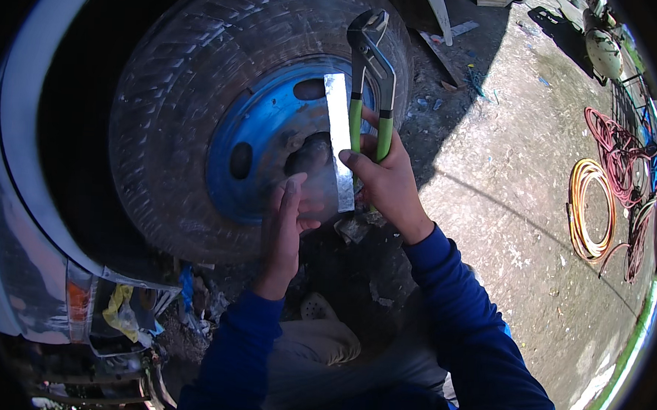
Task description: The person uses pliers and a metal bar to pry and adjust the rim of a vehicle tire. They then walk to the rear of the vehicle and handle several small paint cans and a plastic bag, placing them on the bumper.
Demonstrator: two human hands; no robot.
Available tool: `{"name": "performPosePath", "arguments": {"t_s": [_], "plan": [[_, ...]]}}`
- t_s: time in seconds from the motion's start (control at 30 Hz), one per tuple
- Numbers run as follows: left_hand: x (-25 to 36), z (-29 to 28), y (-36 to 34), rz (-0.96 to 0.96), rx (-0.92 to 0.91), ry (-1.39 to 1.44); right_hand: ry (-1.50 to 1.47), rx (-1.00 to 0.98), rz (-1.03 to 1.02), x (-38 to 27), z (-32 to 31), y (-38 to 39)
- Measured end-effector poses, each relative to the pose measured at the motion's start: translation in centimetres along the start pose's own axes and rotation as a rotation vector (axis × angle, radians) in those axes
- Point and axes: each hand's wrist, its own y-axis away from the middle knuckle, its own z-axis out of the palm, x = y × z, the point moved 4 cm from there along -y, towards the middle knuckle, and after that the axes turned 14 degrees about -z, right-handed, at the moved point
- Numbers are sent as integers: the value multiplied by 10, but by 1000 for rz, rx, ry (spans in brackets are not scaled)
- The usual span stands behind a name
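Observation:
My right hand (375, 170) grips green-handled adjustable pliers (384, 137) together with a flat silver metal strip (335, 112), my thumb across the strip. The pliers point up, their dark jaws above the strip. My left hand (291, 218) is left of the strip's lower end, open, with loosely bent fingers apart and nothing visible in them. Behind both hands stands a large tire (163, 107) on a blue rim (240, 126). The hub's centre is dark and partly hidden by the hands.
A white vehicle fender (47, 42) with an orange lamp (78, 303) surrounds the tire. Litter (122, 305) lies below it. Concrete ground (491, 213) on the right holds an orange coiled hose (581, 207), reddish coils (607, 130) and a tank (604, 52). My folded legs show below.

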Motion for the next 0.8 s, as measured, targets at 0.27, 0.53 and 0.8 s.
{"name": "performPosePath", "arguments": {"t_s": [0.27,0.53,0.8], "plan": [[0,-28,-32,-170,-350,5,115,-534,34,-5,11,23],[28,-70,-63,23,-42,539,682,-153,-194,-38,-35,-4],[23,-60,-92,104,101,685,470,-235,-9,21,-4,25]]}}
